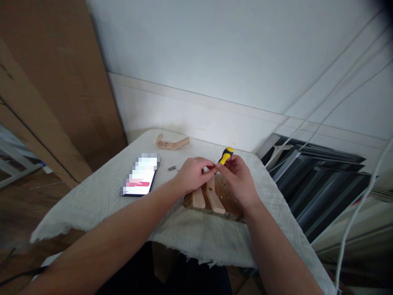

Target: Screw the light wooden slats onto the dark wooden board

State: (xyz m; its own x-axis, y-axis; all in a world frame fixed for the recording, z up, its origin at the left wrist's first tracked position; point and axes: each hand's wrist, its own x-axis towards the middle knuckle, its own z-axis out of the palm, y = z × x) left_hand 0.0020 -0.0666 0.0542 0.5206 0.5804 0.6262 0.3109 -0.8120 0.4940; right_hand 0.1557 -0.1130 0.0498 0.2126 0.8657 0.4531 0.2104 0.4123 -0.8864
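Note:
My right hand (pixel 241 178) is closed on a screwdriver (pixel 226 155) with a yellow and black handle, tilted with its handle end up and away. Close against it, my left hand (pixel 196 174) pinches with thumb and forefinger near the screwdriver's lower end; whatever sits between those fingertips is too small to make out. Below both hands, two pale wooden pieces (pixel 214 198) lie on a dark brown wooden block (pixel 231 196) with a pitted top. Their far ends are hidden by my hands.
A bent wooden piece with holes (pixel 172 144) lies at the table's back. To the left is a lit phone (pixel 141 176), and small metal pieces (pixel 171 168) lie near my left hand. White cloth (pixel 184 237) covers the table. Dark panels (pixel 319 184) and white cables (pixel 353 229) are at right.

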